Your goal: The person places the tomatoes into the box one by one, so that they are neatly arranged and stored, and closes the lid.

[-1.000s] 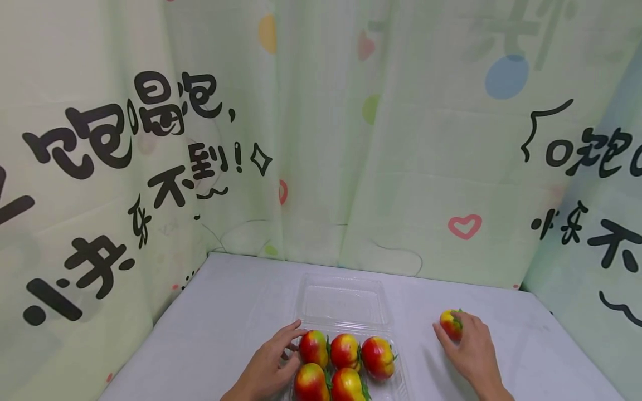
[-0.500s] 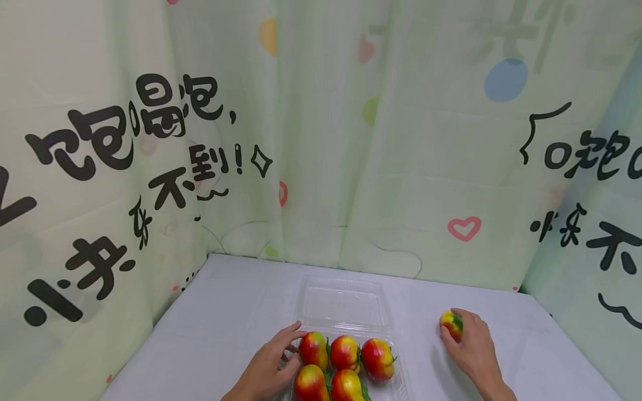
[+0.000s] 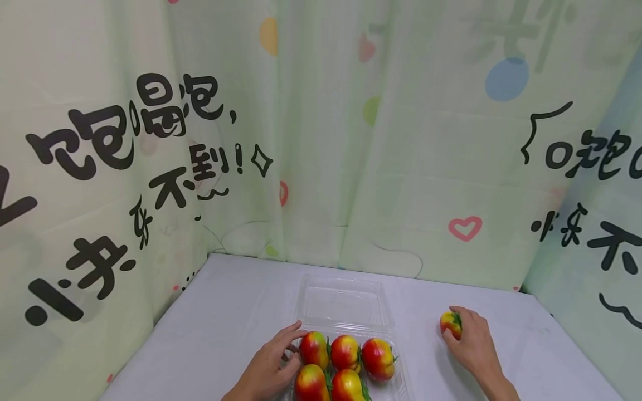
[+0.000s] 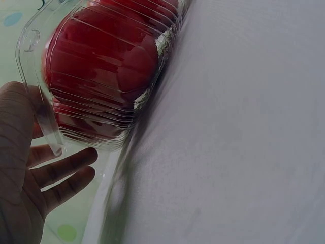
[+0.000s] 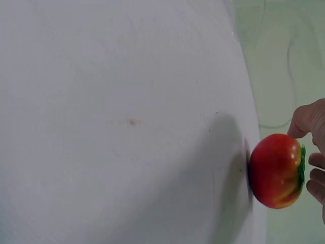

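You've got a clear, glossy, ribbed plastic clamshell point(image 3: 346, 303) w/ shiny red-yellow tomatoes point(image 3: 345, 352) that look like smooth plastic. Loose tomato point(image 3: 451, 324): same gloss, green cap. Tabletop point(image 3: 225, 312) is matt, pale, smooth. Backdrop point(image 3: 321, 139) looks like thin printed cloth, soft folds.

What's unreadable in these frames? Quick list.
- Head view: the near edge of the tray and the front tomatoes are cut off by the bottom edge.
- Head view: the right hand covers the far side of the loose tomato, so fingertip contact is unclear.
- Left wrist view: the tray's ribbed wall blurs the tomatoes into a red mass; no count possible.
- Right wrist view: only fingertips show; the frame edge cuts off the hand.
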A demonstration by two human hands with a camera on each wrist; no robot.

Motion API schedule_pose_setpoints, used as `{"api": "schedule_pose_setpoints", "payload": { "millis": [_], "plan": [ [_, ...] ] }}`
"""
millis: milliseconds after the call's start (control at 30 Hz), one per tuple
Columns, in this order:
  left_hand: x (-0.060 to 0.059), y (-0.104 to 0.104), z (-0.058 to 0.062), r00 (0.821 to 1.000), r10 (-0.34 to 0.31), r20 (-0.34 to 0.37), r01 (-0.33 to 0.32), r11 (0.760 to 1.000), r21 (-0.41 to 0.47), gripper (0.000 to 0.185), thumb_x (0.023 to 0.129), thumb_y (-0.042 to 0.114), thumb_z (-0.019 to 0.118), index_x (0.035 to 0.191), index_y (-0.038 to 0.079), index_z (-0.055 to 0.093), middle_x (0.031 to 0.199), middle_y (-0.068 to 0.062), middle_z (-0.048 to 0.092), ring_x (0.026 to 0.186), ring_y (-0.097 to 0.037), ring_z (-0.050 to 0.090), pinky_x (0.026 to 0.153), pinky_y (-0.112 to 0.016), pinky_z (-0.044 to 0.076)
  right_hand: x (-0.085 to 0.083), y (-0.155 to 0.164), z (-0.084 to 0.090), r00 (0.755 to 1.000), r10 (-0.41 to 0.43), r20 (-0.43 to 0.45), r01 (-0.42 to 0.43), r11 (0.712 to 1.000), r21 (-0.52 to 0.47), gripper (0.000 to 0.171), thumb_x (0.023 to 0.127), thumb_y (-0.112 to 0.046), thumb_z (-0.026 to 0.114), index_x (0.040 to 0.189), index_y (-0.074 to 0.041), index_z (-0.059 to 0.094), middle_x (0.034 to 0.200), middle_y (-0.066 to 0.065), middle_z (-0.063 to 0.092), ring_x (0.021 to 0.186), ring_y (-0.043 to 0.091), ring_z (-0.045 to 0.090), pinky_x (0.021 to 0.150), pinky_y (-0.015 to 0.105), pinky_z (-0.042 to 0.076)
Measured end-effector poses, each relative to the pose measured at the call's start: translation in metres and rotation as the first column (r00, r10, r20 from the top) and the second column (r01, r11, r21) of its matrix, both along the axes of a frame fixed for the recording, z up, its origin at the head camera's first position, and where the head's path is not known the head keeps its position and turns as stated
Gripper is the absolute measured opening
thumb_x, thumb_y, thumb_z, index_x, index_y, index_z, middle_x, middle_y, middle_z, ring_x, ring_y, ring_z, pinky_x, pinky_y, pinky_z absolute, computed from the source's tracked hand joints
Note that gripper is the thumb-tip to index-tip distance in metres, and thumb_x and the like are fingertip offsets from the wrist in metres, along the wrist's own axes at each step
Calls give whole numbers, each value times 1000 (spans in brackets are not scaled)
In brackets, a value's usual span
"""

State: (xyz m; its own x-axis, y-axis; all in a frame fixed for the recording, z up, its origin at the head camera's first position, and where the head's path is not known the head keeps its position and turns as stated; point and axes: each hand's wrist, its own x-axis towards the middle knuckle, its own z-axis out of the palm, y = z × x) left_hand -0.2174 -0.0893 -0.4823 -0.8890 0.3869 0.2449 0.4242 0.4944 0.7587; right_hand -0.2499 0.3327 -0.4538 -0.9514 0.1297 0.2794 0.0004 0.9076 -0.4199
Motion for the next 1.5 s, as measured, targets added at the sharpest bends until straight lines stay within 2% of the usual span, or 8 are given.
{"api": "schedule_pose_setpoints", "payload": {
  "millis": [367,1167,1500],
  "plan": [
    [0,0,0,1000,5,14,-5,1000,9,40,91,16,55,130,19,56,146,-9,44,90,-4,60,75,-19,53,-6,10,-5,999,-4,43,1,998,57,58,78,-10,72,127,9,47,123,34,46,109,48,39,94,62,40],
    [0,0,-1,1000,6,0,-6,1000,11,40,90,14,55,130,19,56,146,-9,44,89,-3,60,74,-19,53,-9,18,-11,1000,-9,5,9,996,94,64,70,-8,80,124,6,50,120,32,49,107,47,39,90,63,42],
    [0,1,1,1000,2,21,-3,1000,7,40,91,15,54,130,19,56,146,-9,44,90,-4,59,75,-19,53,-6,18,-12,1000,-7,-15,9,995,103,65,68,-5,81,124,5,49,119,33,51,105,47,40,91,63,40]
  ]
}}
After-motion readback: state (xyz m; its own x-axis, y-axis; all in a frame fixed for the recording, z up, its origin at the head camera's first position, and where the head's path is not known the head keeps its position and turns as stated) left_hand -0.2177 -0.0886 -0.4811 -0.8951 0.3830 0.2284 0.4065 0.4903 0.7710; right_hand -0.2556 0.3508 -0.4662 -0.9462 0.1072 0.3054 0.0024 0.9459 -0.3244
